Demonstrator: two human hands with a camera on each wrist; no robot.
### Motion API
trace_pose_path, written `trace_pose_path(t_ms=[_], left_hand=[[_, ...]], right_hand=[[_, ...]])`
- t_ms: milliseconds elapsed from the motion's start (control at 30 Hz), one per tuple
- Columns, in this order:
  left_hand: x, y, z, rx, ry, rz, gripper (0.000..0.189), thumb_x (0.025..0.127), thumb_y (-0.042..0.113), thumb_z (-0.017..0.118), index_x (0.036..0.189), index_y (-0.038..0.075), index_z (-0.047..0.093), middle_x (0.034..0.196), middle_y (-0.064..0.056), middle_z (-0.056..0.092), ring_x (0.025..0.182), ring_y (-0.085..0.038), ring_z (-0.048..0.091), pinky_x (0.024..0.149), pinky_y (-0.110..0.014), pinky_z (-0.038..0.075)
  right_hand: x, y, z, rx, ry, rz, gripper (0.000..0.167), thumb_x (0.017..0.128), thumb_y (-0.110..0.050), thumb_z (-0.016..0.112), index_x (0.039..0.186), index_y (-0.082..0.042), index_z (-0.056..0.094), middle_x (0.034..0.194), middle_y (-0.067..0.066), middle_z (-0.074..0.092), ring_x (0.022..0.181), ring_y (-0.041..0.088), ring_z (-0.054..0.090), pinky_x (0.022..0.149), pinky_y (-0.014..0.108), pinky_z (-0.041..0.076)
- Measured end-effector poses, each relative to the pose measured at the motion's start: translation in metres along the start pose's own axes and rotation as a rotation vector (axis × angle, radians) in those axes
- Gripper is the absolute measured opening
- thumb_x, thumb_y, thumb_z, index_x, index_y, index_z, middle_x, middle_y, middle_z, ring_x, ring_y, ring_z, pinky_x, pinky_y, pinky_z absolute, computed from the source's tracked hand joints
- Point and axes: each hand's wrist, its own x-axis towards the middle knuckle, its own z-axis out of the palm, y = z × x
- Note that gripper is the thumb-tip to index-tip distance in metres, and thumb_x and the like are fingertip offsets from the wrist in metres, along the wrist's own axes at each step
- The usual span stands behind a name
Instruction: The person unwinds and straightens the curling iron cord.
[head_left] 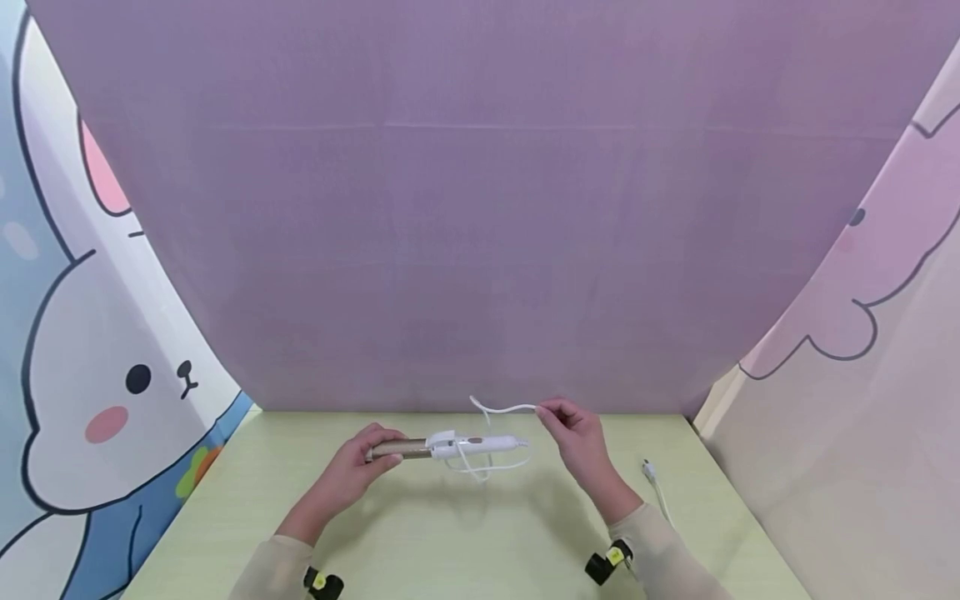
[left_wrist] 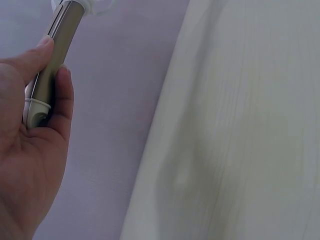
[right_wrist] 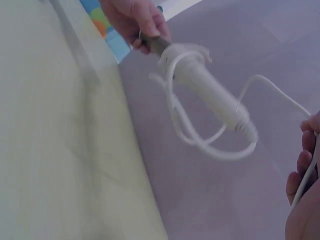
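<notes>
A curling iron (head_left: 480, 445) with a white handle and a gold-brown barrel is held level above the table. My left hand (head_left: 358, 463) grips it by the barrel (left_wrist: 61, 45), thumb on one side and fingers on the other. Its white cord (right_wrist: 227, 154) leaves the handle's end and loops loosely around the handle. To the right, my right hand (head_left: 577, 442) pinches the cord between thumb and fingers. In the right wrist view the cord runs on down past the right-hand fingers (right_wrist: 305, 162).
The cord's plug (head_left: 649, 471) lies on the pale table (head_left: 465, 550) at the right, beside the right forearm. A purple cloth backdrop (head_left: 480, 250) rises behind the table's far edge. Cartoon-printed curtains (head_left: 82, 375) flank both sides.
</notes>
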Motion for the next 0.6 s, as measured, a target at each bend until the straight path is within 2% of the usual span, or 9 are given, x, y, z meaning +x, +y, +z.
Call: trace_pose_path(t_ms=[200,400,600], left_hand=[[-0.001,0.003,-0.001,0.007,-0.007,-0.002,0.027,0.107,0.022,0.077,0.134,0.016,0.075,0.115,-0.006,0.064,0.091,-0.024,0.055,0.073,-0.031,0.048],[-0.001,-0.001,-0.003,0.028,-0.001,-0.018,0.027,0.106,0.023,0.078,0.133,0.020,0.076,0.114,-0.003,0.065,0.092,-0.027,0.056,0.075,-0.032,0.049],[0.000,-0.003,-0.006,0.035,0.004,-0.008,0.026,0.106,0.024,0.078,0.132,0.023,0.076,0.114,-0.004,0.065,0.093,-0.029,0.057,0.075,-0.032,0.049]], right_hand=[[0.003,0.021,-0.007,-0.097,0.022,-0.038,0.005,0.101,-0.003,0.081,0.098,-0.006,0.083,0.083,0.003,0.068,0.072,0.009,0.053,0.063,0.021,0.042],[0.003,0.046,-0.018,-0.145,0.001,-0.075,0.006,0.100,0.002,0.079,0.099,-0.003,0.082,0.085,0.006,0.068,0.072,0.008,0.053,0.061,0.021,0.042],[0.000,0.067,-0.029,-0.239,-0.037,-0.028,0.006,0.099,0.002,0.080,0.098,-0.004,0.082,0.089,0.004,0.071,0.077,0.008,0.056,0.067,0.021,0.048]])
